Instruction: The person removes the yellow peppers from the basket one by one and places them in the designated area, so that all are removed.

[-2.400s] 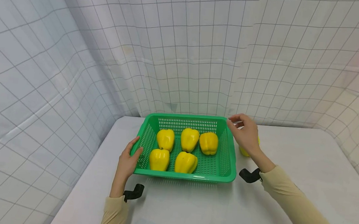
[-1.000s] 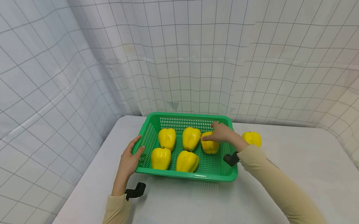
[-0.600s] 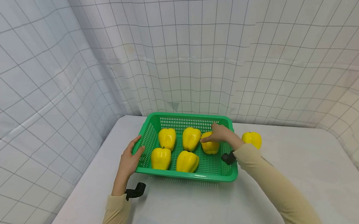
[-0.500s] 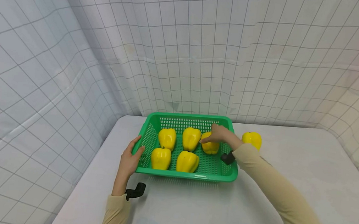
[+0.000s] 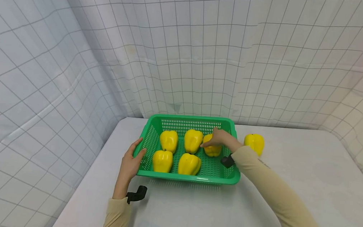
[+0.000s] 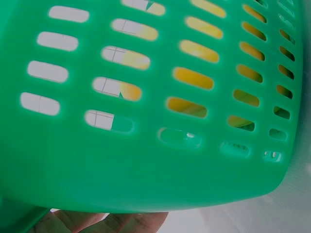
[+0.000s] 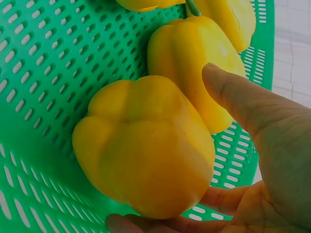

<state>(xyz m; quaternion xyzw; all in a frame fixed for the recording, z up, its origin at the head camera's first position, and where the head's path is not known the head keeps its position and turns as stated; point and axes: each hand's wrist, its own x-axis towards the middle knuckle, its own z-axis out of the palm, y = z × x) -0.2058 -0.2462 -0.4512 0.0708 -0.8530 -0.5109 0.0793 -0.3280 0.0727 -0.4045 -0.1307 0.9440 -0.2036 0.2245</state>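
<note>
A green plastic basket (image 5: 187,177) with slotted walls holds several yellow bell peppers (image 5: 168,141). My left hand (image 5: 130,162) grips its left rim, thumb inside; in the left wrist view fingers (image 6: 116,223) show past the basket's edge. Inside the right end, my right hand (image 5: 220,138) is spread around the back right bell pepper (image 7: 146,145). The right wrist view has the fingers curving behind that pepper's far side. My thumb stands apart from it, over the neighbouring bell pepper (image 7: 192,63). Another bell pepper (image 5: 254,144) lies on the table, right of the basket.
A white-covered table (image 5: 306,167) carries the basket. White curtains with a dark grid (image 5: 202,57) hang behind and on both sides, close to the table's back edge. Black cameras (image 5: 137,194) are strapped to both wrists.
From above the basket's right rim, my right hand has moved left and down to the back right pepper, then shifted slightly left. The left hand keeps its hold. The peppers look unmoved.
</note>
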